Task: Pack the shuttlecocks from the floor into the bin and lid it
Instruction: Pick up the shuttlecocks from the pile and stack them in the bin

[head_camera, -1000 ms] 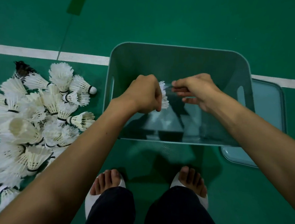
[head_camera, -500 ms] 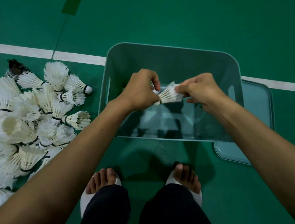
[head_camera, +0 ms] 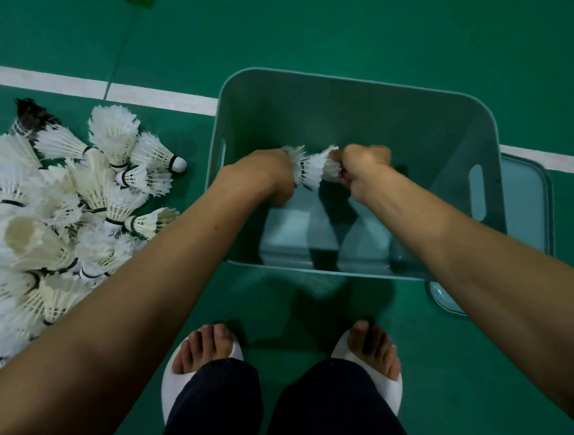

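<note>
— What have the hands got hold of?

— A short stack of shuttlecocks (head_camera: 311,171), white feathers nested together. The left hand (head_camera: 268,174) is curled tight around one end and the right hand (head_camera: 363,170) is clenched on the other, so the stack lies sideways between the two fists.

— And where are they holding it?

— Inside the bin (head_camera: 357,85), the grey-green plastic one, down below its rim. Under the hands the bin floor looks bare.

— Where are the rest?

— Out past the left forearm, well clear of the bin: a big pile of shuttlecocks (head_camera: 55,219) heaped on the green floor (head_camera: 328,25), mostly white, with a couple of dark-feathered ones at the edges.

— Is the lid on?

— No. The lid (head_camera: 523,201) lies flat on the floor beyond the right hand, tucked against the bin's far side and partly hidden by it. A white line (head_camera: 100,87) runs across the floor behind everything.
</note>
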A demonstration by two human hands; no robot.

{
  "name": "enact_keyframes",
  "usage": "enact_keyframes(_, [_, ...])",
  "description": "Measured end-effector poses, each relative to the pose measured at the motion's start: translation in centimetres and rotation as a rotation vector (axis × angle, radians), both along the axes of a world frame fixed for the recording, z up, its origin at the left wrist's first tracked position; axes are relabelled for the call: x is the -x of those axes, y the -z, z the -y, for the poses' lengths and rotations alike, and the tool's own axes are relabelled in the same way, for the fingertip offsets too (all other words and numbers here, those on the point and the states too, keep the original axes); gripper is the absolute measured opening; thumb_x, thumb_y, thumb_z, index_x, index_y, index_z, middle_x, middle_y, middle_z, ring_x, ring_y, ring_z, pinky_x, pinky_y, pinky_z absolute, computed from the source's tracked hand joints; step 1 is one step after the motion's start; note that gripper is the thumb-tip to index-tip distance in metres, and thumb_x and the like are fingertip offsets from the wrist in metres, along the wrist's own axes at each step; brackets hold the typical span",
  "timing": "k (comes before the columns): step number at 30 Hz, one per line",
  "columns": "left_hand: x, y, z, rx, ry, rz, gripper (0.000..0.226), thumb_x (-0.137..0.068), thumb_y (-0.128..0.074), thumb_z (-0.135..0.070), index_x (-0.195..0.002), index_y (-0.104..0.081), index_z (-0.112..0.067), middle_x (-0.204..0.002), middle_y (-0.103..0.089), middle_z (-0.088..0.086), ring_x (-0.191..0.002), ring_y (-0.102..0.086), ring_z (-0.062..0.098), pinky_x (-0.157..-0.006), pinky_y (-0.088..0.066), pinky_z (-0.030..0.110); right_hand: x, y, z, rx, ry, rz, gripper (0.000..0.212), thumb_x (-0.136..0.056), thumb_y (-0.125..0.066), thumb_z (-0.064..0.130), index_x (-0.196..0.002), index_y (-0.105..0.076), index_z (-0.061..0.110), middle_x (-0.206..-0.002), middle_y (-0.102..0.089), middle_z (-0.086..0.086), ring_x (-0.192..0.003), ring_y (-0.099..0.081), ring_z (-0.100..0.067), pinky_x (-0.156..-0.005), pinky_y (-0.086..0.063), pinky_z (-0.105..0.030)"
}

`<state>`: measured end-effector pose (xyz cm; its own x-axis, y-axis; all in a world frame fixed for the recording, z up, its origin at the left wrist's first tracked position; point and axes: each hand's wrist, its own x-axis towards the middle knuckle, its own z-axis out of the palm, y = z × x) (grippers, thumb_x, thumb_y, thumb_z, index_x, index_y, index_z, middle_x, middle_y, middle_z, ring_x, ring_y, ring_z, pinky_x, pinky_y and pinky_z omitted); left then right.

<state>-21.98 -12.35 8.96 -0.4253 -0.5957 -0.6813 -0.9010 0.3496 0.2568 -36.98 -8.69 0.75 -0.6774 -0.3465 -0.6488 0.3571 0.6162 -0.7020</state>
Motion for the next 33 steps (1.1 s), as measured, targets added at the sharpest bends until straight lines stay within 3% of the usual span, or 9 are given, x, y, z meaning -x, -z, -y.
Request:
enact_keyframes(4, [-0.1, 0.5, 0.1, 0.010, -0.019, -0.045, 0.055, -0.094, -0.050, -0.002, -0.148, -0.047, -0.008, -0.137, -0.059, 0.016, -0.117, -0.061, 0.033, -0.082, -0.046, 0.030, -0.1, 0.0, -0.1, -0.004, 0.132, 0.036, 0.018, -0.077, -0.069, -0.007, -0.094, -0.068, 0.000, -0.093, -0.077, -0.015, -0.077, -0.075, -0.028, -0.064, -0.064, -0.039])
enact_keyframes(6, [-0.1, 0.6, 0.0, 0.026, -0.022, -0.060, 0.050, -0.094, -0.050, -0.002, -0.144, -0.051, -0.008, -0.134, -0.060, 0.016, -0.118, -0.061, 0.034, -0.084, -0.046, 0.032, -0.1, 0.0, 0.0, 0.020, 0.178, 0.089, 0.017, -0.078, -0.067, -0.010, -0.092, -0.069, 0.000, -0.093, -0.077, -0.015, -0.080, -0.076, -0.029, -0.070, -0.065, -0.046])
enact_keyframes(9, [0.1, 1.0, 0.0, 0.049, -0.032, -0.066, 0.046, -0.094, -0.051, -0.005, -0.140, -0.052, -0.008, -0.132, -0.061, 0.016, -0.118, -0.060, 0.034, -0.086, -0.046, 0.032, -0.4, -0.1, 0.2, 0.023, 0.171, 0.125, 0.031, -0.076, -0.072, -0.009, -0.106, -0.069, -0.001, -0.097, -0.077, -0.014, -0.085, -0.076, -0.030, -0.076, -0.064, -0.049])
enact_keyframes(18, [0.0, 0.9, 0.1, 0.065, -0.043, -0.073, 0.056, -0.093, -0.053, -0.006, -0.148, -0.046, -0.011, -0.138, -0.058, 0.016, -0.122, -0.060, 0.034, -0.098, -0.050, 0.037, -0.5, -0.4, -0.7, -0.064, -0.026, -0.002, 0.046, -0.069, -0.091, 0.031, -0.101, -0.070, 0.005, -0.107, -0.076, -0.010, -0.093, -0.072, -0.028, -0.089, -0.061, -0.041])
enact_keyframes(22, [-0.5, -0.3, -0.4, 0.132, -0.017, -0.077, 0.054, -0.091, -0.053, -0.007, -0.144, -0.047, -0.013, -0.138, -0.056, 0.017, -0.121, -0.058, 0.037, -0.098, -0.050, 0.041, -0.4, -2.9, -2.0, -0.112, -0.110, -0.163, 0.070, -0.067, -0.087, 0.056, -0.113, -0.068, 0.006, -0.110, -0.072, -0.004, -0.100, -0.068, -0.027, -0.093, -0.057, -0.036])
enact_keyframes(24, [-1.1, -1.5, -0.7, 0.177, 0.005, -0.089, 0.052, -0.089, -0.054, -0.007, -0.141, -0.051, -0.013, -0.137, -0.056, 0.018, -0.121, -0.058, 0.038, -0.099, -0.050, 0.044, -0.4, -4.9, -3.0, -0.129, -0.162, -0.250, 0.060, -0.076, -0.081, 0.055, -0.110, -0.066, 0.008, -0.103, -0.064, 0.001, -0.098, -0.062, -0.024, -0.093, -0.053, -0.035])
enact_keyframes(26, [-2.2, -3.0, -1.3, 0.249, 0.017, -0.123, 0.048, -0.087, -0.056, -0.008, -0.135, -0.056, -0.012, -0.131, -0.058, 0.020, -0.117, -0.058, 0.040, -0.097, -0.051, 0.046, -1.1, -7.3, -4.3, -0.137, -0.229, -0.414, 0.038, -0.080, -0.076, 0.051, -0.087, -0.068, 0.015, -0.091, -0.065, 0.000, -0.096, -0.062, -0.028, -0.097, -0.051, -0.040])
enact_keyframes(28, [-3.6, -4.5, -2.2, 0.377, 0.038, -0.204, 0.043, -0.084, -0.059, -0.009, -0.127, -0.060, -0.012, -0.121, -0.062, 0.020, -0.111, -0.059, 0.042, -0.092, -0.052, 0.046, -2.8, -9.5, -5.5, -0.075, -0.291, -0.596, 0.030, -0.078, -0.071, 0.052, -0.070, -0.068, 0.022, -0.085, -0.073, 0.005, -0.098, -0.064, -0.028, -0.099, -0.050, -0.045])
enact_keyframes(33, [-9.9, -6.7, -4.6, 0.693, -0.137, -0.613, 0.024, -0.084, -0.062, -0.020, -0.108, -0.066, -0.021, -0.103, -0.072, 0.001, -0.090, -0.067, 0.028, -0.077, -0.056, 0.043, -10.2, -14.3, -6.7, 0.240, -0.409, -0.790, 0.025, -0.080, -0.068, 0.044, -0.068, -0.071, 0.022, -0.072, -0.070, 0.011, -0.087, -0.068, -0.024, -0.083, -0.056, -0.042])
